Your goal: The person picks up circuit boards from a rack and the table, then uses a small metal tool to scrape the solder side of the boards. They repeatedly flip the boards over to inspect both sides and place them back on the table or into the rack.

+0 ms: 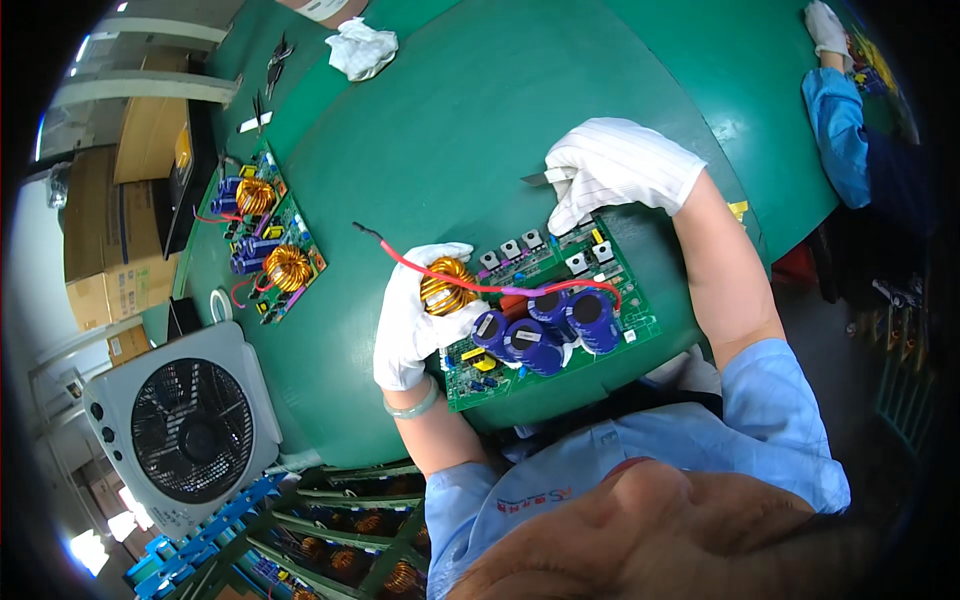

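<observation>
A green circuit board (640, 310) lies tilted on the mat in front of me. It carries blue cylindrical capacitors (535, 345), a copper-wound coil (447, 287) and small square metal-backed parts along its far side. From its right side a red wire (425, 268) arcs over to the left, ending in a dark tip. My left hand (402, 325), white-gloved, grips the board's left end with fingers around the coil. My gloved right hand (625, 168) pinches a thin, flat, grey blade-like piece (538, 180), its lower fingers at the board's far edge.
More populated boards (290, 215) lie at the left of the green mat (430, 130). A grey box fan (190, 430) stands below them. Pliers (277, 62) and a crumpled white cloth (361, 50) rest farther back. A co-worker's gloved hand (826, 28) works at far right.
</observation>
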The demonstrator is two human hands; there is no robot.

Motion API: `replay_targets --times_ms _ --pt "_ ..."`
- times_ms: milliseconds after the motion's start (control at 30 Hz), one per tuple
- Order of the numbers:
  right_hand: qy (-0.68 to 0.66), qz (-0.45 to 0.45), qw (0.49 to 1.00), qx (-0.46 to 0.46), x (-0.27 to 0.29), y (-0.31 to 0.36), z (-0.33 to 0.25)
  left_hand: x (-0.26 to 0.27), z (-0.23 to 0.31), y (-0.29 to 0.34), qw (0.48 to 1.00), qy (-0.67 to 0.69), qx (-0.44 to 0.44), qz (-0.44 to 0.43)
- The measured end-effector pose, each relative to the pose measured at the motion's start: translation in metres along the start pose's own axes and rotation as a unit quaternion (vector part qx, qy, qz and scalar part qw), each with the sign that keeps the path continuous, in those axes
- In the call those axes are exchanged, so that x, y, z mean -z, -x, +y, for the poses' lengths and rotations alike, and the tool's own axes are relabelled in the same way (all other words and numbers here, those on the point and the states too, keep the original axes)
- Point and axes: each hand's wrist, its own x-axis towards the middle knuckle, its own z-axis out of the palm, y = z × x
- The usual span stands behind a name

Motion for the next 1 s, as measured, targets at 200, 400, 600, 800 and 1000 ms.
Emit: replay_targets --times_ms 200,400,600,800,1000 --pt "0.057 -0.005 0.998 -0.010 -0.003 -0.003 0.002 0.001 -0.006 0.000 0.998 0.060 0.025 -0.022" --pt "0.004 0.004 0.999 -0.045 0.002 0.002 -0.003 -0.002 -0.006 0.003 0.994 0.095 0.049 -0.010" --pt "0.006 0.002 1.000 -0.029 -0.001 0.002 0.002 -0.002 -0.001 -0.002 0.986 0.148 0.080 -0.007" --pt "-0.150 -0.041 0.987 0.039 0.016 0.015 -0.014 -0.009 0.008 -0.003 0.976 0.197 0.088 0.003" --pt "-0.123 -0.083 0.988 0.039 0.014 0.015 -0.014 -0.013 0.007 -0.004 0.971 0.211 0.109 0.025"
